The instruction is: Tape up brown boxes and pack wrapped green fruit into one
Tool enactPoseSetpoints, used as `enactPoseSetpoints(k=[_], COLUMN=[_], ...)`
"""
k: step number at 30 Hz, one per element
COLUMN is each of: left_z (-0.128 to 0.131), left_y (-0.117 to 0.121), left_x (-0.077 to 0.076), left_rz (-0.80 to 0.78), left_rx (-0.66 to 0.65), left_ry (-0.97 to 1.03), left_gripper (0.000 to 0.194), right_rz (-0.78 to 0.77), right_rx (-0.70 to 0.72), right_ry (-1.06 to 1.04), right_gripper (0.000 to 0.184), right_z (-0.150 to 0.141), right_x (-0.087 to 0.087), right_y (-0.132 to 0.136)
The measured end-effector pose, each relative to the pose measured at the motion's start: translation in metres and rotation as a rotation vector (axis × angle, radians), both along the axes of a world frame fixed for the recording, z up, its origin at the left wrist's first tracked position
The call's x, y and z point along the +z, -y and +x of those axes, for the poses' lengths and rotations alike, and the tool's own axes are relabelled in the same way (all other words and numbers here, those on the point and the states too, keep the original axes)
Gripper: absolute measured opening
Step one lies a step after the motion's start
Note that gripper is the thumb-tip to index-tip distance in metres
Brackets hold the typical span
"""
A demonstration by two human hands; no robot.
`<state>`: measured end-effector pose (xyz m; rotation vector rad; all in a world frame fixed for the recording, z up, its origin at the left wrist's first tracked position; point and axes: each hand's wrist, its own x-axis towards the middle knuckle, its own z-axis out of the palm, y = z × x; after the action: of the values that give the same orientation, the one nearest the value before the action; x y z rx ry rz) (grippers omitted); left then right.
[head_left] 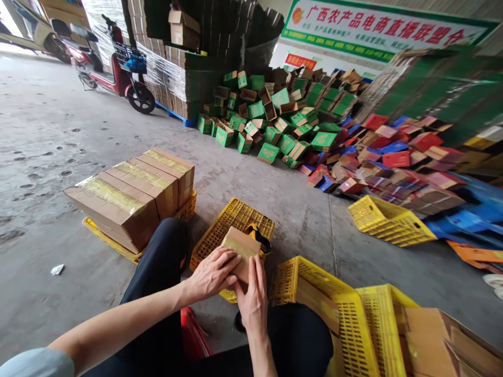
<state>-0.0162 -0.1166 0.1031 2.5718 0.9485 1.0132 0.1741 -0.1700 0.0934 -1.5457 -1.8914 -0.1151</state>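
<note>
Between my two hands is a small brown cardboard box [244,245] with a strip of yellowish tape along its top. My left hand [214,272] lies over its left side, fingers bent across the taped face. On the near right side my right hand [252,293] grips it, fingers along the edge and thumb towards the left hand. Beneath the box is an upturned yellow crate [214,230]. A tape dispenser [261,236] with a black handle sits on that crate, just beyond the box and partly hidden by it.
Taped cartons [133,188] rest on a yellow crate to my left. Yellow crates [353,314] holding flat cardboard stand on my right. Farther off lie a heap of green boxes [271,131], red and blue boxes [396,157], another yellow crate [389,220] and a red scooter [118,73].
</note>
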Motion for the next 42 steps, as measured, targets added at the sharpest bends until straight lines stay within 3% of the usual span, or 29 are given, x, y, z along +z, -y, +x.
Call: enactPoseSetpoints(k=[7, 11, 14, 19, 25, 31, 36, 42], left_z=[0.017, 0.020, 0.017, 0.010, 0.014, 0.023, 0.024, 0.026], left_y=[-0.005, -0.006, -0.007, -0.008, -0.017, -0.028, -0.030, -0.032], left_x=[0.008, 0.008, 0.004, 0.003, 0.006, 0.015, 0.022, 0.013], left_rz=[0.020, 0.054, 0.061, 0.024, 0.014, 0.045, -0.003, -0.070], left_rx=[0.084, 0.042, 0.023, -0.020, -0.021, 0.001, 0.062, 0.170], left_ry=[-0.077, -0.072, -0.044, -0.027, -0.012, -0.130, -0.189, -0.142], left_gripper=[0.070, 0.074, 0.075, 0.070, 0.068, 0.047, 0.048, 0.046], right_rz=[-0.025, 0.050, 0.064, -0.048, -0.045, -0.036, -0.034, -0.072], right_rx=[-0.004, -0.007, 0.046, 0.190, 0.165, 0.114, 0.117, 0.107], right_ry=[-0.034, -0.059, -0.083, -0.140, -0.152, -0.151, -0.124, -0.086], right_gripper=[0.067, 0.063, 0.058, 0.048, 0.046, 0.045, 0.046, 0.045], right_z=[0.007, 0.001, 0.002, 0.018, 0.026, 0.026, 0.024, 0.014], right_x=[-0.007, -0.013, -0.009, 0.002, 0.004, 0.009, 0.009, 0.023], right_y=[0.009, 0.010, 0.013, 0.015, -0.003, -0.030, -0.035, -0.035])
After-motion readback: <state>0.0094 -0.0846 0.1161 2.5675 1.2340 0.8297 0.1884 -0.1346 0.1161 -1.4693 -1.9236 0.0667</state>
